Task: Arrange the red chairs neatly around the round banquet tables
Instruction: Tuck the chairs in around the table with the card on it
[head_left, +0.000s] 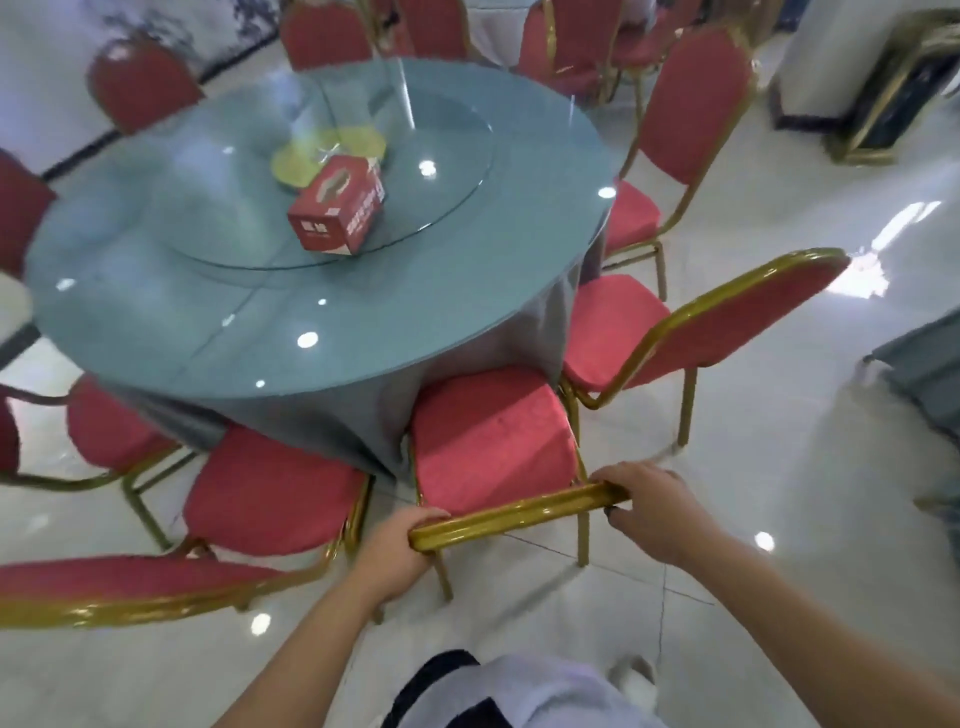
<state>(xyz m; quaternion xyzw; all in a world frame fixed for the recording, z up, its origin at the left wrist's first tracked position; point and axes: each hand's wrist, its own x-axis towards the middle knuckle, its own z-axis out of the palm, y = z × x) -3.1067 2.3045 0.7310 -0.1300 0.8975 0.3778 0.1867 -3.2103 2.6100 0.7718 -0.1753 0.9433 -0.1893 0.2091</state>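
Note:
A red chair with a gold frame (488, 441) stands right in front of me, its seat against the grey cloth of the round glass-topped table (156, 322). My left hand (400, 545) grips the left end of its gold top rail. My right hand (649, 506) grips the right end of the same rail. Other red chairs ring the table: one to the left (270, 493), one to the right (675, 343) angled outward, and several more around the far side.
A red tissue box (337, 208) sits on the glass turntable at the table's middle. A second table with red chairs (566, 47) stands behind. A gold-trimmed pillar base (893, 104) is at the upper right. Glossy white floor lies open to my right.

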